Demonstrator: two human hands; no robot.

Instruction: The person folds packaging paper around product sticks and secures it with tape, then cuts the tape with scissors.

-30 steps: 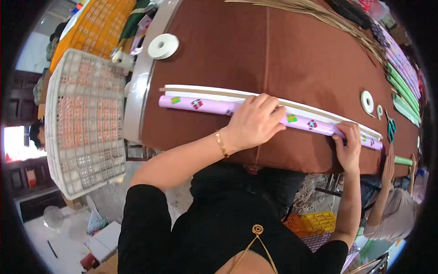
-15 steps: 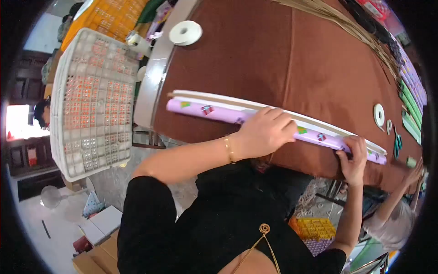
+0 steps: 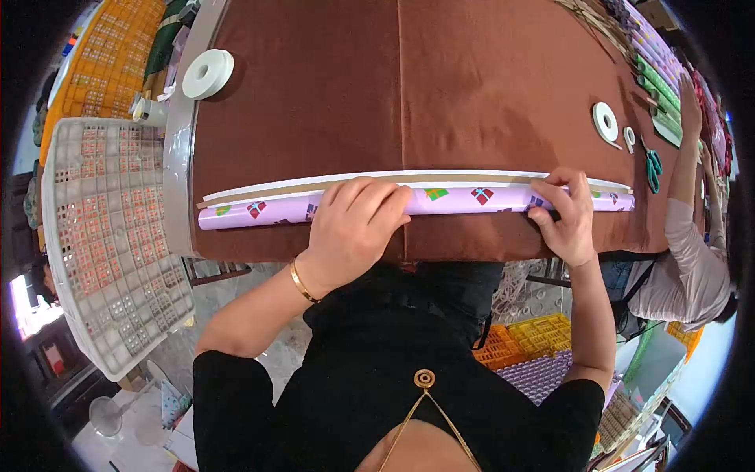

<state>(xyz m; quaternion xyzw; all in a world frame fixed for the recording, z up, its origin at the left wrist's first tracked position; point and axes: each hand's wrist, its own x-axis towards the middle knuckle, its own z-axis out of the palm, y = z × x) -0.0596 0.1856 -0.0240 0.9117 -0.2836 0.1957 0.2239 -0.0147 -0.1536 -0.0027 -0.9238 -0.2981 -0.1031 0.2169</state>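
A long roll of lilac wrapping paper (image 3: 464,200) printed with small gift boxes lies across the near part of the brown-covered table (image 3: 330,102). Along its far side run a white edge and a brown strip (image 3: 267,191). My left hand (image 3: 354,224) is wrapped over the roll left of its middle, fingers curled and close together. Nearer the right end, my right hand (image 3: 568,216) grips the roll with bent fingers on top and the thumb at the near side. The roll's underside is hidden.
White tape rolls (image 3: 208,74) (image 3: 605,122) lie at the far left and right, with teal-handled scissors (image 3: 653,169) at right. A white plastic crate (image 3: 118,244) stands left of the table. Another person (image 3: 683,259) works at the right near green rolls (image 3: 659,90).
The view has turned, so the roll now looks more level. My left hand has shifted left along the roll, while my right hand stays near its right end. The other person's arm is raised higher.
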